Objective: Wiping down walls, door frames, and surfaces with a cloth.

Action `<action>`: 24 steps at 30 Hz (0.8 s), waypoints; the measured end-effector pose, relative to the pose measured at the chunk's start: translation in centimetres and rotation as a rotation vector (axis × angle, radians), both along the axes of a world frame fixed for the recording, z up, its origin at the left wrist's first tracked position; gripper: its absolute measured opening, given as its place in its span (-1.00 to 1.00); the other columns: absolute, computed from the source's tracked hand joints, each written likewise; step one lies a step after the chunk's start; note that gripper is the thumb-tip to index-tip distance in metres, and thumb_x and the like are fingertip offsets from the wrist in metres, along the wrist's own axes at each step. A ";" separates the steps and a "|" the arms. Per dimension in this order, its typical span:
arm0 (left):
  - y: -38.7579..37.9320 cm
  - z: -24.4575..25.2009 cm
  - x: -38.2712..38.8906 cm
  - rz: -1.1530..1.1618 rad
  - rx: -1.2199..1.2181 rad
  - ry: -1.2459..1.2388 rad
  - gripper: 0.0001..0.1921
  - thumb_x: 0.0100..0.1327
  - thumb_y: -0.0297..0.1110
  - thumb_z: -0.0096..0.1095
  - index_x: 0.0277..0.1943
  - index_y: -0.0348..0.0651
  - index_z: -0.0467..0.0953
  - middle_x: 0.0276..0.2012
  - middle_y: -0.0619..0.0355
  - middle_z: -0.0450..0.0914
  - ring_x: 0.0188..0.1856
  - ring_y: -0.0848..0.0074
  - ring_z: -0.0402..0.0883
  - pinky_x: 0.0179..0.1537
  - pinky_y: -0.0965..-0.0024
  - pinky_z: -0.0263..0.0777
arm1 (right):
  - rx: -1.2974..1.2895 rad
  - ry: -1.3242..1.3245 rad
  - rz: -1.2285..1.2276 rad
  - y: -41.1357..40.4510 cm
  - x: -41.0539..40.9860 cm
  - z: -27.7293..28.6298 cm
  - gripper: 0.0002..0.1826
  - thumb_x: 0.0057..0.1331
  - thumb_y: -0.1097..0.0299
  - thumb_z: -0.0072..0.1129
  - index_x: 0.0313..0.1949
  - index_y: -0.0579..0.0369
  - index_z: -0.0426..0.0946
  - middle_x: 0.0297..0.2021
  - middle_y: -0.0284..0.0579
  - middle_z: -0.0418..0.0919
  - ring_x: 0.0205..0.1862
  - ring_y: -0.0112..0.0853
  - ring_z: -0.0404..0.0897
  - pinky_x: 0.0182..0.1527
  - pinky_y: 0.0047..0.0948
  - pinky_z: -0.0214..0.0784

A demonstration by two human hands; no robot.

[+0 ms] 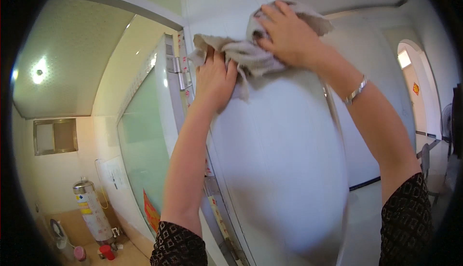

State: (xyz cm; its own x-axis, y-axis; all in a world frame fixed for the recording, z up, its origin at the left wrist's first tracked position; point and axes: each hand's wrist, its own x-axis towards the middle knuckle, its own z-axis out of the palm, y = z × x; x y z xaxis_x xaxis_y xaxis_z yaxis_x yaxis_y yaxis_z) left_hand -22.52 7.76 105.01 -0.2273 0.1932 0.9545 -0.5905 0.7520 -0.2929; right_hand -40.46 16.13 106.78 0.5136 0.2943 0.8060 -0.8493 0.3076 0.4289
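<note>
A grey-beige cloth (249, 54) lies crumpled against a smooth white panel (282, 150), raised high in front of me. My left hand (217, 76) presses the cloth's left part, close to the door hinge, with some fingertips hidden in its folds. Higher up and to the right, my right hand (287, 36) spreads over the bunched end of the same cloth, the thumb and fingers resting around a fold. A metal band is on my right wrist.
Left of the panel, a frosted-glass door (144, 135) with a metal hinge (182, 74) stands open onto a tiled room. A tall cylindrical tank (92, 208) and a red container (107, 252) are inside. At far right are an arched doorway (419, 85) and a fan (447, 121).
</note>
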 end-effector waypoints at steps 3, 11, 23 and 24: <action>-0.4 -4.7 -0.5 0.091 -0.161 -0.070 -0.55 0.17 -0.22 -0.12 0.07 -0.32 0.22 0.06 -0.24 0.24 0.07 -0.03 0.22 0.10 0.00 -0.03 | 0.201 -0.006 0.099 1.3 0.8 -6.0 -0.50 0.06 0.25 0.04 0.01 0.17 0.33 0.12 -0.05 0.20 0.21 -0.13 0.08 0.10 -0.22 0.13; 1.9 -15.6 0.4 -0.005 -0.210 -0.430 -0.60 -0.02 -0.24 0.09 -0.12 -0.28 0.42 -0.20 -0.14 0.43 -0.13 0.03 0.36 -0.05 -0.07 0.11 | 0.504 -0.092 0.186 5.0 2.3 -18.9 -0.42 -0.12 0.33 0.20 -0.02 0.13 0.36 0.16 0.03 0.16 0.22 -0.05 0.06 -0.02 -0.20 0.25; -1.9 -46.0 2.0 -0.288 0.365 -0.456 -0.50 -0.18 -0.28 0.28 -0.11 -0.29 0.40 -0.23 -0.03 0.43 -0.13 0.14 0.40 0.01 0.14 0.21 | 0.609 -0.361 0.013 4.2 2.5 -44.2 -0.58 -0.13 0.23 0.14 -0.17 -0.17 0.51 0.03 -0.15 0.35 -0.01 -0.13 0.29 -0.19 -0.45 0.34; -2.3 -48.2 1.8 -0.319 0.469 -0.419 -0.51 -0.17 -0.29 0.27 -0.11 -0.29 0.40 -0.23 -0.02 0.43 -0.13 0.14 0.40 0.00 0.14 0.21 | 0.576 -0.369 0.037 4.2 2.4 -45.7 -0.64 -0.09 0.24 0.10 -0.20 -0.19 0.52 0.00 -0.18 0.38 -0.06 -0.16 0.31 -0.20 -0.47 0.33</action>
